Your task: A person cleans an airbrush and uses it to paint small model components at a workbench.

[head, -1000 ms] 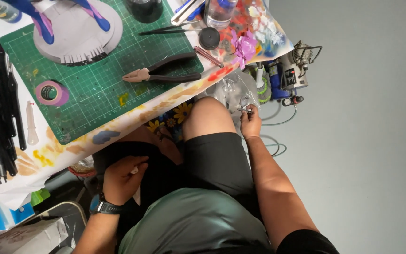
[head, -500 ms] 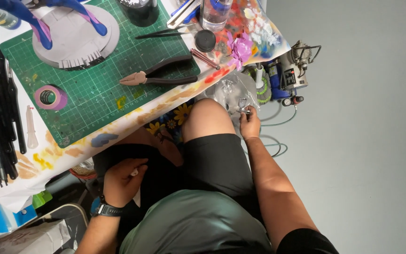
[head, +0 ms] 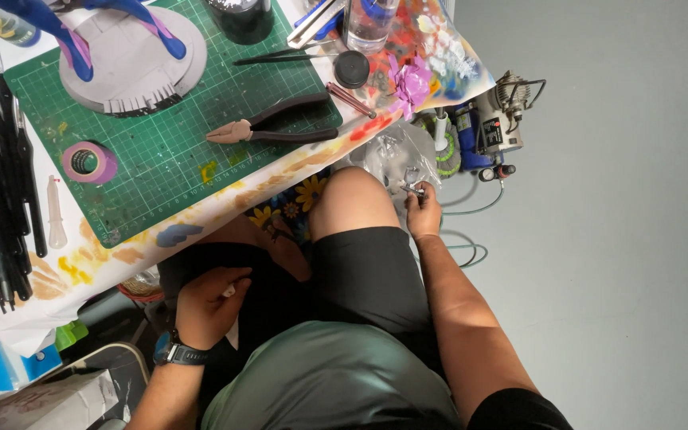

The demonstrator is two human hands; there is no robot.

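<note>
A: Where do we find the right hand [head: 424, 216]?

B: At about two o'clock from the lap, lowered past the raised knee [head: 352, 199], just beside the table's edge. Its fingertips pinch a small metal airbrush [head: 413, 189], so it is grasping that tool. The airbrush sits against crumpled clear plastic [head: 396, 155] hanging under the table.

A: And the left hand [head: 205, 306]?

B: At eight o'clock, low by the thigh, with a dark watch [head: 170, 350] on its wrist. It curls around a small pale object [head: 228, 291], held between thumb and fingers; we cannot tell what that object is.

A: What lies around the airbrush?

B: At one o'clock from it a small compressor [head: 497, 119] stands on the grey floor [head: 615, 239], and a thin green hose [head: 467, 239] loops on the floor beside the right forearm.

A: And up on the table?

B: We see a green cutting mat [head: 169, 151] at eleven o'clock, with pliers [head: 272, 127] lying on it and a roll of purple tape [head: 89, 162] at its nine o'clock side. A round grey base [head: 133, 60] sits at the mat's top, and dark brushes [head: 1, 191] lie in a row at far left. Both hands are well apart from these.
</note>
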